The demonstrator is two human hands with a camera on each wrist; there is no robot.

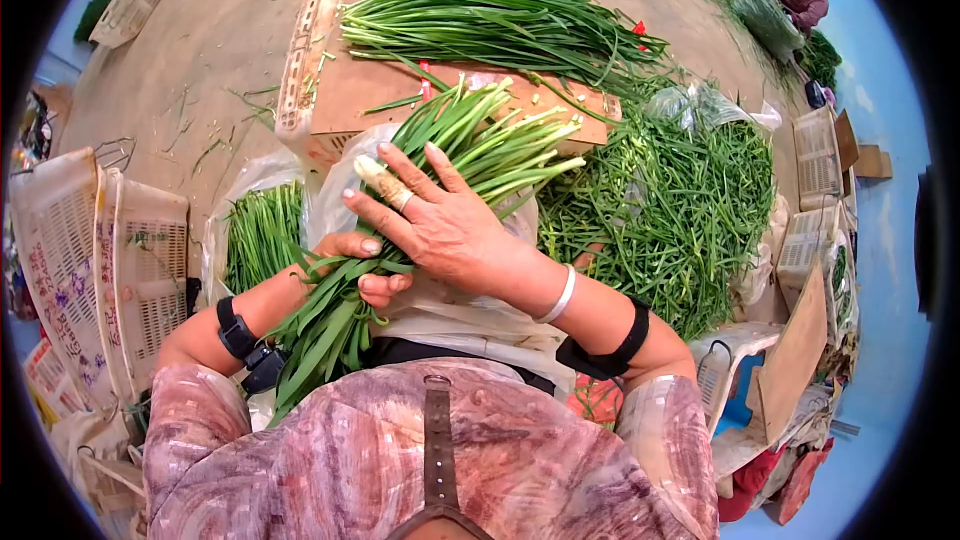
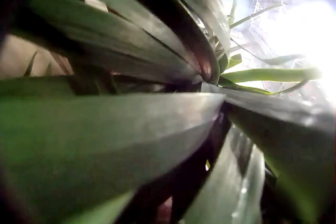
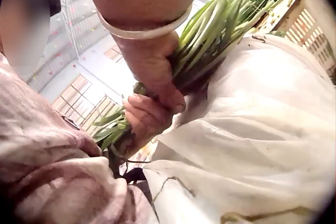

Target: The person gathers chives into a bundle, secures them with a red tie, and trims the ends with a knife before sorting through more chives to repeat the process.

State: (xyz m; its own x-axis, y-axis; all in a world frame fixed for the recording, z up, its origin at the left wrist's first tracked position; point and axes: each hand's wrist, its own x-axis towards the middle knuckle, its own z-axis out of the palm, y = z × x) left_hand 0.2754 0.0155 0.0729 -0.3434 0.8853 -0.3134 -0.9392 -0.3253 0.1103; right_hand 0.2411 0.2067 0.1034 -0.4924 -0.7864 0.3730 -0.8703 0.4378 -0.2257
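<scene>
A bunch of garlic chives (image 1: 510,145) lies slantwise across the lap, pale stem ends toward the upper right and leaves toward the lower left. My left hand (image 1: 350,245) grips it round the leafy part, thumb on top and fingers curled. Laid across the stems from above is my right hand (image 1: 455,235), its fingers straight and spread, one wrapped in tape. In the right wrist view, the left hand (image 3: 149,113) shows curled fingers close beside the right hand (image 3: 155,71). Broad leaves (image 2: 115,129) fill the left wrist view and hide the left hand there.
Ahead, a larger chive bunch (image 1: 500,25) lies on a cardboard-topped crate (image 1: 365,95). Loose chive leaves (image 1: 660,220) heap at the right; more chives (image 1: 265,235) stand in a bag at left. Plastic sheeting (image 3: 252,113) covers the lap. Crates (image 1: 150,260) flank both sides.
</scene>
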